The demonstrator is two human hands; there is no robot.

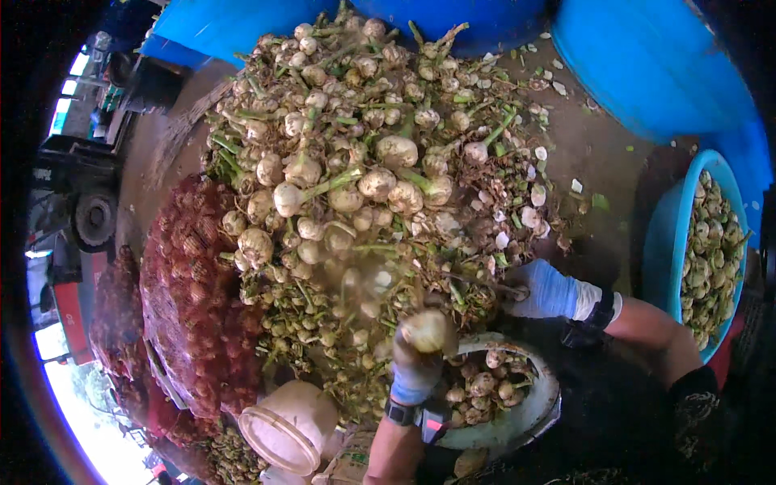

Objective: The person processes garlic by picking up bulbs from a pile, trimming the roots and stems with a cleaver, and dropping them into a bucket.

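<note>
Left hand (418, 365), blue-gloved, is clenched around a pale garlic bulb (427, 330) above the white basin (540, 412) of bulbs. Right hand (543, 288), also gloved, grips a stalk (477, 282) at the garlic heap's (356, 162) edge. Red mesh sack (192, 299) lies left; blue tub (664, 242) stands right.

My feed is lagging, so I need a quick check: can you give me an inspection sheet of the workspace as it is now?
Surface: bare ground, strewn with peelings.
Job's things: big garlic pile with green stalks; white basin holding trimmed bulbs.
Clutter: red mesh sacks, pale plastic jar on its side, blue tub of bulbs.
Hands: left hand, gloved, grips a garlic bulb; right hand, gloved, rests at the pile's edge, grip unclear.
Cables: nothing seen.
Surroundings: large blue drums; a wheeled vehicle at left.
</note>
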